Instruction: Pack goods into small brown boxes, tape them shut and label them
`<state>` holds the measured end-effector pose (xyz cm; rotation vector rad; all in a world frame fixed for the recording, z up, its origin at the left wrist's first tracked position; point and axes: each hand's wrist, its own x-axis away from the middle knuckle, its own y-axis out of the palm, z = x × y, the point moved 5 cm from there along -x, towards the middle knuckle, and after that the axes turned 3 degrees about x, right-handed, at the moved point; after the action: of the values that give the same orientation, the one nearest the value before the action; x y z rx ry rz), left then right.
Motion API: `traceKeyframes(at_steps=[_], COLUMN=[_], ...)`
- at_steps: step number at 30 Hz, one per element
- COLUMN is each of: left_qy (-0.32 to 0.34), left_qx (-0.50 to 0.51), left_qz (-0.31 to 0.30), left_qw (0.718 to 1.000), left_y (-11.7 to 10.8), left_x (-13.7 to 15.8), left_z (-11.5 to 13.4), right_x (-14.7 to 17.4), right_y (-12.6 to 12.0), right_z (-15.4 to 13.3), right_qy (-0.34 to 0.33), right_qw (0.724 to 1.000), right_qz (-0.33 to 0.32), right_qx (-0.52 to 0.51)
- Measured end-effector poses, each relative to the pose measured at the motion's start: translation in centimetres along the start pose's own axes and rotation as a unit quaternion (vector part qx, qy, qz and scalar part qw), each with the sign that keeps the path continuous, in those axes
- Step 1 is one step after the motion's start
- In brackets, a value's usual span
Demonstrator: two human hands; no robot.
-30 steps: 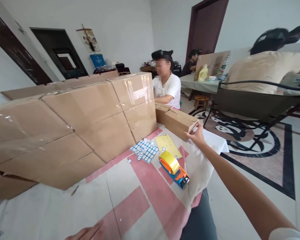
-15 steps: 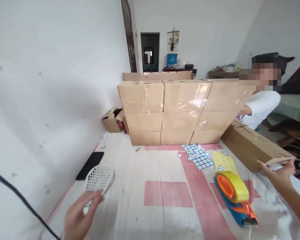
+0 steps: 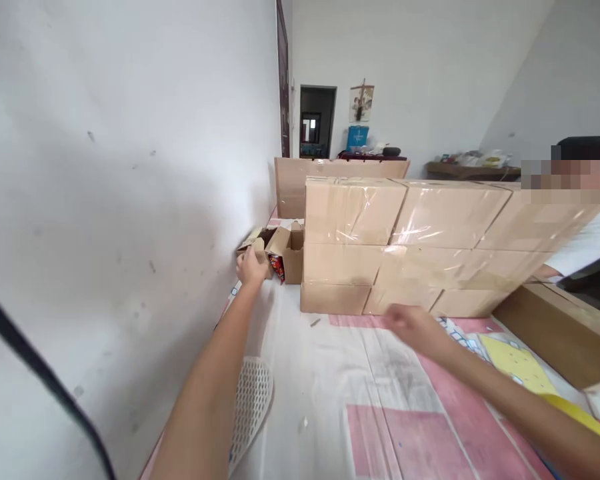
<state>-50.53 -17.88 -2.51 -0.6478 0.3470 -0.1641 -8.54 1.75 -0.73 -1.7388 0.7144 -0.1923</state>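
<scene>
My left hand (image 3: 253,267) reaches far forward along the wall. Its fingers are closed on the near edge of a small open cardboard box (image 3: 267,235). Another open cardboard box (image 3: 294,257) stands just right of it, with a red packet (image 3: 277,268) between them. My right hand (image 3: 407,325) hovers over the sheet before the taped stack of cardboard boxes (image 3: 350,263); its fingers look curled but are blurred, and I see nothing in it. Under my left forearm lies a white perforated, rounded flat piece (image 3: 254,393), partly hidden.
A long cardboard box (image 3: 555,333) lies at the right. Beside it a yellow tape roll (image 3: 580,417) is half hidden by my right arm. A person in a white sleeve (image 3: 587,247) is behind the stack. A dark cable (image 3: 40,380) crosses the left side.
My left hand let go of the white perforated piece and went forward to the small box. My right hand left the long box's end and moved left. The view turned left.
</scene>
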Motion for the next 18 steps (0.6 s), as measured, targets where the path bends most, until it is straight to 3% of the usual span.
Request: traceKeyframes(at_steps=[2, 4, 7, 12, 18], left_qy=[0.008, 0.009, -0.004, 0.018, 0.033], left_qx=[-0.047, -0.091, -0.148, -0.187, -0.218], left_qz=[-0.028, -0.055, -0.080, -0.132, -0.119], left_qw=[0.998, 0.994, 0.986, 0.973, 0.968], left_y=[1.2, 2.0, 2.3, 1.5, -0.3], left_x=[-1.8, -3.0, -4.5, -5.6, -2.1], left_z=[0.3, 0.4, 0.4, 0.2, -0.5], right_x=[-4.1, -8.2, -13.3, -18.6, -22.5], right_y=[5.5, 10.6, 16.3, 21.4, 23.1], right_z=[-8.1, -14.6, -20.5, -22.9, -22.9], right_qy=[-0.047, -0.030, 0.014, 0.098, 0.177], right_qw=[0.995, 0.987, 0.984, 0.974, 0.962], right_qz=[-0.079, -0.110, -0.100, -0.106, -0.114], right_qx=[-0.048, -0.114, -0.147, -0.172, -0.175])
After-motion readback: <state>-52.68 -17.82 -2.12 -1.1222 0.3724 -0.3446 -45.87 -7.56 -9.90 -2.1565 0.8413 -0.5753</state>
